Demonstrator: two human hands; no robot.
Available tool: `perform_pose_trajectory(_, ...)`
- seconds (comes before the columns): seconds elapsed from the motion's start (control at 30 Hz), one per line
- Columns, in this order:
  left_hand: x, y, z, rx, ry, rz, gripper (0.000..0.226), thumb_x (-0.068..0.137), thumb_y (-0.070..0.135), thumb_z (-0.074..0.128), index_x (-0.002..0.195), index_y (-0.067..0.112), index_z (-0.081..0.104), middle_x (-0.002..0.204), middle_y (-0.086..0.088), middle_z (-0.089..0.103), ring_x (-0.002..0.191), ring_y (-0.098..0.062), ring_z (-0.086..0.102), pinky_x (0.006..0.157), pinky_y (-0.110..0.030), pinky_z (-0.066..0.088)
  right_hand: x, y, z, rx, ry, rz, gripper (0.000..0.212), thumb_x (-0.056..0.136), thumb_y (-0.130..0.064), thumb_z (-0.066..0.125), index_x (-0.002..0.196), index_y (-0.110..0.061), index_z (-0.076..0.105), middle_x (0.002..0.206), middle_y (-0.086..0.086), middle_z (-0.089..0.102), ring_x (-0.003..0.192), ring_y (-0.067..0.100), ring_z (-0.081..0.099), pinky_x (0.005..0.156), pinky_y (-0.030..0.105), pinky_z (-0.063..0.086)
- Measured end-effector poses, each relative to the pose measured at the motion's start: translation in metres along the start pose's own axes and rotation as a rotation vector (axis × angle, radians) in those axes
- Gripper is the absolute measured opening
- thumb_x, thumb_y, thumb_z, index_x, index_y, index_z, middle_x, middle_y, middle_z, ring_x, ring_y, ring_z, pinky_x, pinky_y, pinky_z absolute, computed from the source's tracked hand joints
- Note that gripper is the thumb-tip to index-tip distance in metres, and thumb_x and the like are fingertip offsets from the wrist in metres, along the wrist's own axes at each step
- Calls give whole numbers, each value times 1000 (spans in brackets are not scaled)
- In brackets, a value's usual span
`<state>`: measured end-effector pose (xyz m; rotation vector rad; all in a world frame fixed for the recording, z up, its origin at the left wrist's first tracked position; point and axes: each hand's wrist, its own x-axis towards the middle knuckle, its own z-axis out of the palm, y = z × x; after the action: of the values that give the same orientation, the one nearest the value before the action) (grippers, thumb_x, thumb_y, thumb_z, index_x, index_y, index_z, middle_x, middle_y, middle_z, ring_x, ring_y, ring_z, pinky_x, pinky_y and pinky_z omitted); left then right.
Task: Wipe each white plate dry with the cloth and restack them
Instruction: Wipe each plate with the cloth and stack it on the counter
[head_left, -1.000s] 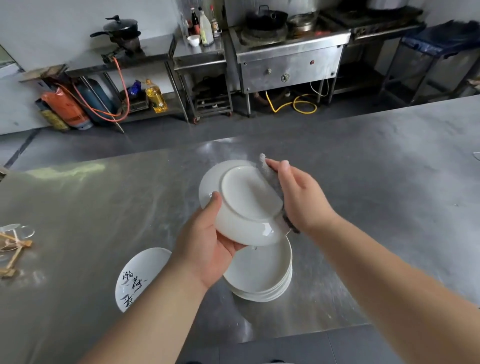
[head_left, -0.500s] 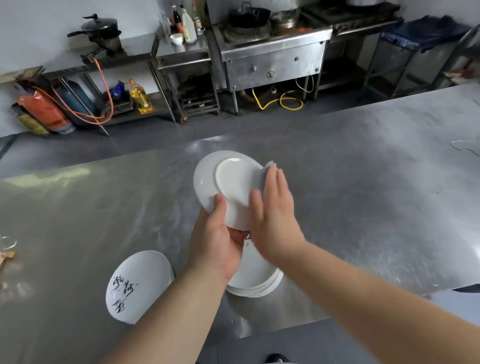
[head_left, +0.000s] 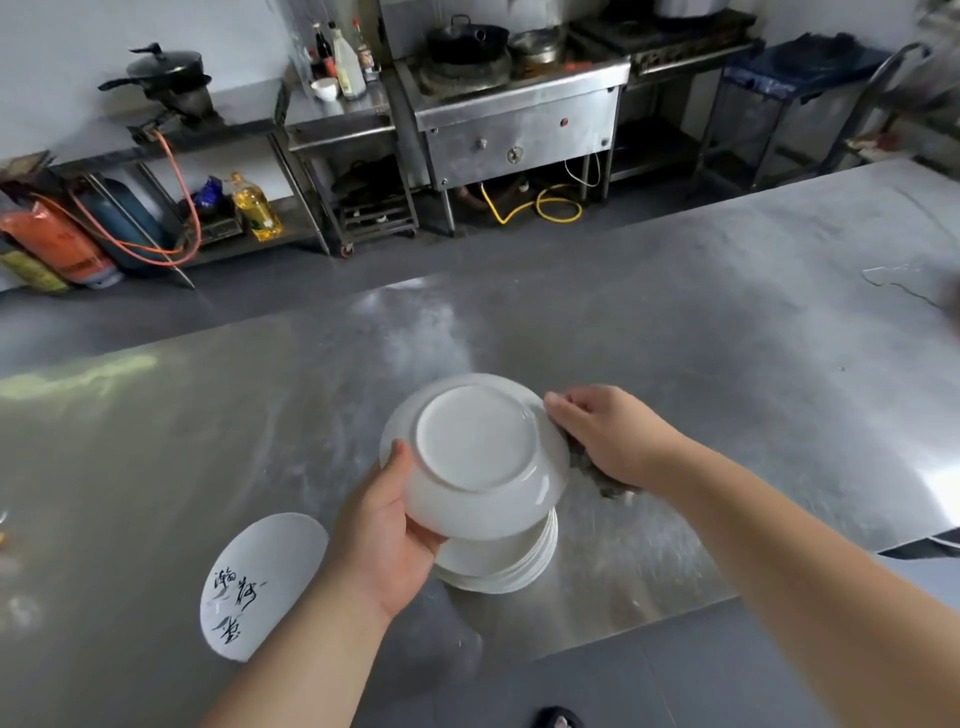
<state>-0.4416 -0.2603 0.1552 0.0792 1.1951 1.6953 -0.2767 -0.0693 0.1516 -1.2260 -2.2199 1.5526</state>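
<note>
- left hand (head_left: 382, 540) grips plate (head_left: 475, 452), underside up, over stack (head_left: 498, 564) on tabletop (head_left: 727, 389)
- right hand (head_left: 610, 434) fingers curled, pinching cloth (head_left: 589, 467) at plate rim
- lettered plate (head_left: 260, 582) left of stack

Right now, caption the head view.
Left hand holds an upturned plate over the stack; right hand holds the cloth at its rim.

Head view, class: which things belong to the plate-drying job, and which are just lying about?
Job: held plate in left hand, cloth in right hand, plate stack, lettered plate.
Lying about: oil bottle, black pan, yellow hose, sauce bottles.
</note>
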Motion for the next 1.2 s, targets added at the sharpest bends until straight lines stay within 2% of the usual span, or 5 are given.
perform_pose_trajectory(0.33, 13, 14, -29, 1461, 150, -16, 87, 83, 90, 7, 92, 22, 61, 81, -2, 66, 70, -10, 61, 60, -27, 42, -11, 11, -2, 112, -93, 248, 51, 100, -67, 48, 88, -25, 75, 74, -1, 72, 63, 20, 66, 70, 38, 56)
perform_pose_trajectory(0.5, 17, 13, -34, 1138, 105, 27, 103, 48, 112, -6, 70, 29, 50, 49, 11, 49, 43, -5, 40, 52, -29, 42, -7, 12, 5, 48, 41, 157, 64, 95, -79, 35, 88, -27, 72, 86, -1, 77, 75, 13, 72, 76, 29, 58)
perform_pose_trajectory(0.57, 22, 9, -38, 972, 141, 52, 90, 78, 100, 9, 89, 21, 52, 71, 6, 55, 58, -9, 47, 87, -55, 57, -7, 15, 11, 119, 45, 59, 32, 98, -58, 57, 89, -30, 69, 86, 1, 76, 67, 13, 71, 68, 30, 59)
perform_pose_trajectory(0.7, 29, -10, -56, 1282, 253, 174, 18, 109, 40, 43, 122, 28, 40, 97, -3, 62, 83, -23, 59, 75, -40, 49, -4, 31, 37, 58, 72, 81, 32, 88, -28, 76, 113, -40, 59, 93, -6, 73, 80, 17, 73, 67, 36, 64)
perform_pose_trajectory(1.2, 81, -33, -75, 1650, 262, 258, 18, 106, 32, 53, 115, 17, 48, 117, -9, 64, 95, -33, 60, 74, -38, 42, 16, 60, 78, -211, 262, 206, 16, 90, -32, 65, 105, -33, 58, 82, -8, 61, 45, 0, 63, 31, 19, 43)
